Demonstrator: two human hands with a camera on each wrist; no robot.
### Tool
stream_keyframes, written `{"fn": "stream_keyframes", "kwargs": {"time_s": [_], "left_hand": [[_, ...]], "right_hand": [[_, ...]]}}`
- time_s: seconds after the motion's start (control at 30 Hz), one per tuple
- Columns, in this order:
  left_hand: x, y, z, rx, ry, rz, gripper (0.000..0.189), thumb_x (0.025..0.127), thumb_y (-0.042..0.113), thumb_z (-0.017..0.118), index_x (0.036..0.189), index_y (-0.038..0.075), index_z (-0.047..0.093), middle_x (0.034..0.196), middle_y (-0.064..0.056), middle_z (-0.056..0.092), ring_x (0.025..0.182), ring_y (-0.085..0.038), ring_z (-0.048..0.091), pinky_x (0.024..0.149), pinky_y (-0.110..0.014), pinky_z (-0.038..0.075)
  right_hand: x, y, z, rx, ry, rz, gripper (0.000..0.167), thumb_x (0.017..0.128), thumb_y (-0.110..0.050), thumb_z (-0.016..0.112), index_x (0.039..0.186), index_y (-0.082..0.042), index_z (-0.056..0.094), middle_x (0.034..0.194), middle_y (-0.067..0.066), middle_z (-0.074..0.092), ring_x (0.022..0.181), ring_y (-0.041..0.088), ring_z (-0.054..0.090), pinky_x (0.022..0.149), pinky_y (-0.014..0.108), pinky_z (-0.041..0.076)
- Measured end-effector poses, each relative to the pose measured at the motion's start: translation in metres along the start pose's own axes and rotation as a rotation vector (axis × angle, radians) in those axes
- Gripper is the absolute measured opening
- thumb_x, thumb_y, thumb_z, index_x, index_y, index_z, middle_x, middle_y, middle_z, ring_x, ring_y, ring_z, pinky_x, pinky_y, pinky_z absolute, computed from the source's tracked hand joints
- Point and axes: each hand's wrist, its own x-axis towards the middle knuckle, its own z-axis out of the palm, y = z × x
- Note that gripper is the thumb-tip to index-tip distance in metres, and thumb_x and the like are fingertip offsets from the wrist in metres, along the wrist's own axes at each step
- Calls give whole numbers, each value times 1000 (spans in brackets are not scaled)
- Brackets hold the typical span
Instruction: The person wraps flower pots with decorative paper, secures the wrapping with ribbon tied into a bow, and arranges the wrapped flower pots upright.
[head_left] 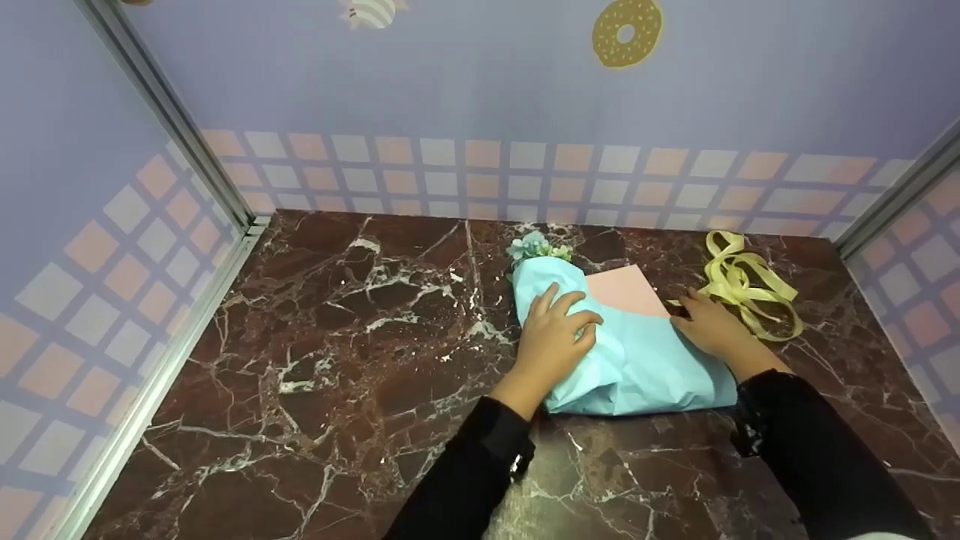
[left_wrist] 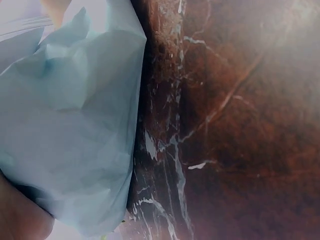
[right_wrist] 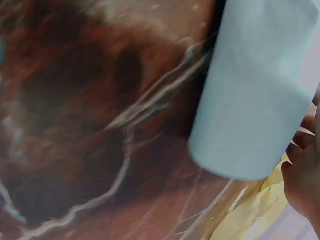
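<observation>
Light blue wrapping paper [head_left: 660, 367] lies folded and creased on the marble surface, wrapped about a small bunch of blue and pale green flowers [head_left: 531, 246]. Only the flower heads show past its far left end. A pink sheet [head_left: 628, 291] sticks out from beneath the paper's far edge. My left hand [head_left: 551, 337] rests on the left part of the wrap, fingers spread and slightly bent. At the paper's right far edge, my right hand [head_left: 712, 326] touches it with fingers extended. Part of that hand also shows beside the rolled paper in the right wrist view.
A loose yellow ribbon [head_left: 739, 281] lies in loops just beyond the right hand. Brown marble [head_left: 337, 360] spreads to the left and front. A patterned wall [head_left: 480, 97] stands behind, with side panels left and right.
</observation>
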Motion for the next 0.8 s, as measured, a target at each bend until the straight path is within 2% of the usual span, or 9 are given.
{"fn": "stream_keyframes", "kwargs": {"time_s": [0.1,0.2,0.3,0.47,0.53,0.63,0.7,0.8], "left_hand": [[1,1,0,20,6,20,26,98,32,49,106,32,74,139,5,52,141,-32,29,115,-50,20],[1,2,1,42,3,23,27,98,33,49,106,32,74,139,5,53,141,-32,30,115,-50,21],[2,3,0,52,-13,18,27,98,33,48,107,32,74,140,5,52,141,-32,29,115,-50,20],[3,4,-1,71,-42,8,28,99,36,47,111,33,72,142,6,50,142,-31,27,115,-51,20],[3,4,1,85,-32,15,28,99,36,48,111,31,72,141,5,51,141,-31,29,114,-51,22],[3,6,2,120,-19,24,28,99,37,51,114,28,73,140,5,53,140,-31,32,114,-50,25],[4,7,2,147,-21,29,29,98,40,54,116,27,72,139,5,52,140,-30,32,113,-49,26],[4,10,1,176,-16,38,29,97,41,56,116,26,72,139,5,53,139,-30,33,112,-50,28]], "right_hand": [[-4,1,0,13,60,11,67,103,-29,42,146,17,20,152,39,7,136,57,10,108,67,13],[-10,-14,-3,52,153,3,65,102,-27,45,146,16,21,154,36,7,137,56,10,109,67,12],[-19,-45,-2,201,250,-40,59,102,-21,47,146,12,28,156,29,12,140,51,13,112,63,12],[-43,-109,18,549,379,-157,43,101,-10,49,141,5,45,150,20,37,139,37,31,115,49,22],[-56,-131,28,628,447,-177,39,100,-7,49,138,4,50,145,17,45,137,33,38,114,45,26],[-73,-157,41,692,534,-205,38,101,-6,48,137,4,51,142,17,49,135,30,41,112,42,30],[-81,-169,45,718,541,-214,40,103,-9,46,141,4,46,146,17,45,136,28,39,113,41,30],[-83,-180,44,774,487,-178,46,106,-18,40,147,3,35,151,17,37,137,27,36,111,41,31]]}}
